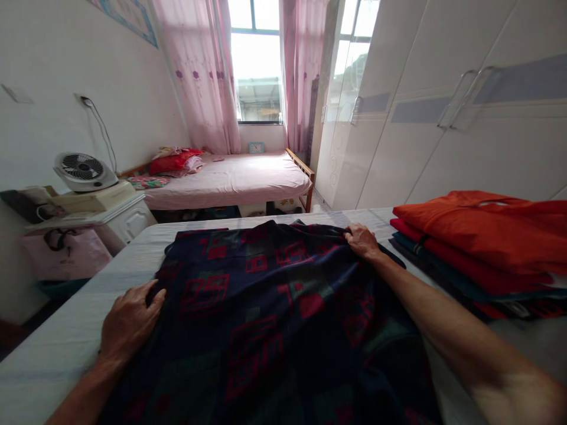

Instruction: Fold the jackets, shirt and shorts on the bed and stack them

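Observation:
A dark navy garment (257,295) with red and green block patterns lies spread over the bed in front of me. Its exact kind cannot be told from this side. My left hand (130,321) is at the garment's left edge, with the cloth pinched between thumb and fingers. Farther off, my right hand (362,241) grips the far right part of the cloth, its fingers closed over a gathered fold. The right forearm crosses over the garment's right side. Small wrinkles run along the far edge between the two hands.
Folded clothes, orange on top (482,230), are stacked on the bed's (57,360) right. A fan (84,171) stands on the cabinet at left, near a pink bag (66,254). Behind are another bed (248,177) and a window; white wardrobes (420,112) line the right.

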A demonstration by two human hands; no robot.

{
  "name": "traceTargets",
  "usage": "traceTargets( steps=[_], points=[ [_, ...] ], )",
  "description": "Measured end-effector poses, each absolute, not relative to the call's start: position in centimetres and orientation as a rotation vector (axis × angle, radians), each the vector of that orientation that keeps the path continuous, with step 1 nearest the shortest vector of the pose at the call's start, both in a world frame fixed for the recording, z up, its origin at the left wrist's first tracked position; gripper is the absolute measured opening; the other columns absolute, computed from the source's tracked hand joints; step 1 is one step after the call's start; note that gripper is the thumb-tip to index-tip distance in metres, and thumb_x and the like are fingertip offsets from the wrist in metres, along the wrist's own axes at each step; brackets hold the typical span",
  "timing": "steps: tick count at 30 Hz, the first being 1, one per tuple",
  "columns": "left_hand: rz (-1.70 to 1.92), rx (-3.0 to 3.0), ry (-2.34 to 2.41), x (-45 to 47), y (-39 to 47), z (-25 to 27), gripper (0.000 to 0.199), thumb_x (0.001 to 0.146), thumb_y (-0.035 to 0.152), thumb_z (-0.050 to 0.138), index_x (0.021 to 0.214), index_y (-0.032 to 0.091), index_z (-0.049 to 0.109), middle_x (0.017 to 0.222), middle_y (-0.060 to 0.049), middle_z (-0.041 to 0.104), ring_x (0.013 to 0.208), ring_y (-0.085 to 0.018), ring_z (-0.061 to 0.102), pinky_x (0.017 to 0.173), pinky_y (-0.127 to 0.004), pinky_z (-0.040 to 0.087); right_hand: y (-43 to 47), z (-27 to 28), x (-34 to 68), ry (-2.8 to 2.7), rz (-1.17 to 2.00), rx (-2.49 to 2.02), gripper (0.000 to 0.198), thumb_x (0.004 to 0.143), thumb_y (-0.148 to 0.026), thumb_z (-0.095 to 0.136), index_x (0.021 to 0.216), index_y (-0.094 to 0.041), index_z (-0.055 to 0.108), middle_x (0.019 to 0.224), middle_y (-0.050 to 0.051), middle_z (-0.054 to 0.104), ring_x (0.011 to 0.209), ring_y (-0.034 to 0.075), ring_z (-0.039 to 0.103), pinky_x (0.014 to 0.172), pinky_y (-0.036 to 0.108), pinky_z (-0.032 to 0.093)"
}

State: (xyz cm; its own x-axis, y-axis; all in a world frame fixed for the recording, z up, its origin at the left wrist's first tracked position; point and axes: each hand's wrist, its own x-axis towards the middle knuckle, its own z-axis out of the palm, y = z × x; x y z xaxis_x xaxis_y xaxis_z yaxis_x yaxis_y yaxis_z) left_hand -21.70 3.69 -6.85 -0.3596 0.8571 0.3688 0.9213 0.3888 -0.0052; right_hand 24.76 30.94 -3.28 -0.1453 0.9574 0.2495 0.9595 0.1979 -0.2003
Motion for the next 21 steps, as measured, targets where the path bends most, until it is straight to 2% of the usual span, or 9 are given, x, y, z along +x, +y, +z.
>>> traceTargets(
  steps=[3,5,8,11,15,18,21],
  points=[
    [-0.27,-1.497,-2.473,-21.5,3.6,-5.9,0.052,0.09,0.048,0.031,0.111,0.009,0.059,0.106,-0.015,0.063,0.1,-0.029,0.059,0.085,-0.039,0.048,28.1,-2.4,26.1,-2.08,-0.071,-1.704,0.036,0.09,-0.029,0.039,0.117,-0.013,0.056,0.121,0.015,0.057,0.115,0.026,0.051,0.095,0.038,0.04],
    [-0.253,-1.465,-2.58,-21.5,3.7,-5.4,0.046,0.088,0.045,0.034,0.099,0.01,0.061,0.097,-0.014,0.063,0.096,-0.028,0.059,0.08,-0.036,0.047,24.9,-1.9,27.5,-2.087,0.003,-1.543,0.033,0.089,-0.032,0.041,0.111,-0.014,0.058,0.114,0.013,0.06,0.106,0.024,0.056,0.093,0.036,0.043],
    [-0.199,-1.461,-2.659,-21.4,3.7,-4.7,0.03,0.085,0.037,0.038,0.08,0.017,0.059,0.083,-0.008,0.062,0.081,-0.022,0.06,0.07,-0.029,0.044,19.1,-1.9,30.0,-2.262,0.305,-1.323,0.028,0.088,-0.042,0.047,0.1,-0.022,0.062,0.105,0.007,0.063,0.091,0.022,0.062,0.083,0.036,0.049],
    [-0.183,-1.406,-2.669,-21.1,3.2,-3.5,0.029,0.087,0.038,0.034,0.082,0.02,0.055,0.088,-0.005,0.061,0.076,-0.018,0.057,0.061,-0.026,0.039,13.9,-2.9,32.3,-2.444,0.415,-1.166,0.025,0.087,-0.042,0.051,0.1,-0.025,0.063,0.109,0.006,0.062,0.101,0.022,0.06,0.089,0.036,0.048],
    [-0.144,-1.244,-2.666,-21.6,2.1,-1.8,0.04,0.09,0.043,0.022,0.088,0.019,0.054,0.099,-0.009,0.056,0.08,-0.023,0.056,0.056,-0.028,0.035,9.4,-4.2,33.8,-2.555,0.352,-1.069,0.024,0.086,-0.037,0.055,0.107,-0.027,0.063,0.119,0.006,0.06,0.116,0.023,0.053,0.097,0.038,0.045],
    [0.013,-1.328,-2.634,-22.5,2.3,-1.2,0.042,0.091,0.042,0.022,0.097,0.016,0.056,0.101,-0.012,0.056,0.085,-0.026,0.058,0.062,-0.032,0.043,7.5,-4.8,34.0,-2.626,0.243,-1.031,0.034,0.084,-0.035,0.058,0.116,-0.028,0.058,0.128,0.006,0.055,0.125,0.024,0.045,0.1,0.041,0.043],
    [-0.064,-1.56,-2.4,-21.0,4.2,-0.8,0.043,0.09,0.037,0.029,0.114,0.009,0.053,0.114,-0.017,0.055,0.106,-0.031,0.054,0.084,-0.041,0.045,6.4,-5.1,33.9,-2.607,0.098,-0.97,0.045,0.082,-0.034,0.061,0.124,-0.026,0.053,0.133,0.007,0.05,0.128,0.025,0.041,0.101,0.044,0.041]
  ],
)
